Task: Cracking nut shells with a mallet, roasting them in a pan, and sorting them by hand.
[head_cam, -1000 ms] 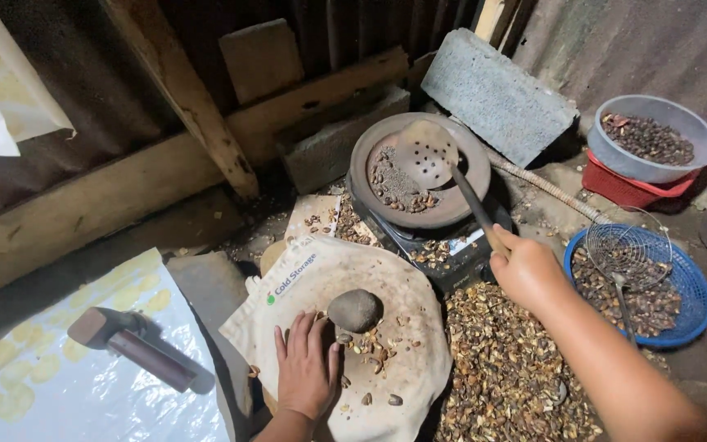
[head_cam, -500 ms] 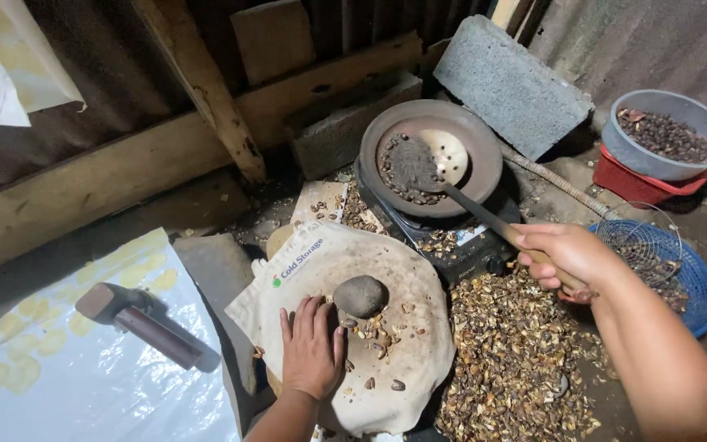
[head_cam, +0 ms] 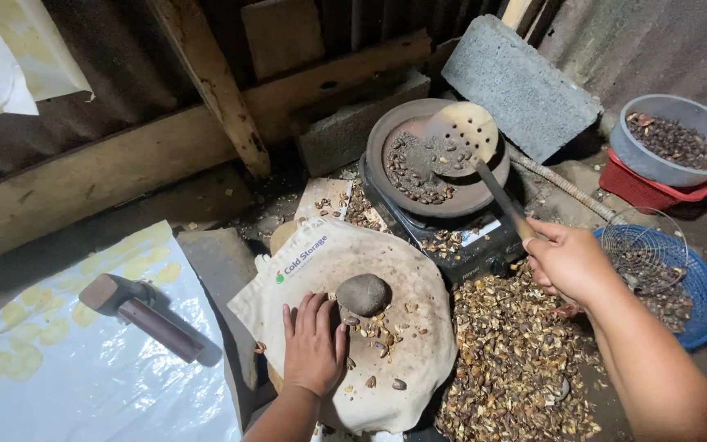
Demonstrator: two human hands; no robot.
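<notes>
Metal skimmer (head_cam: 461,131) handle disappears inside the closed right hand (head_cam: 570,262).

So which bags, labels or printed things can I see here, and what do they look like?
Printed bag: flattened off-white sack under the left hand and round stone, green logo with dark lettering.
Stove label: small pale strip with blue on the black stove's front, below the pan.

Dim, soft overhead light — corners darken (perhaps lens vignetting), focus sharp.
</notes>
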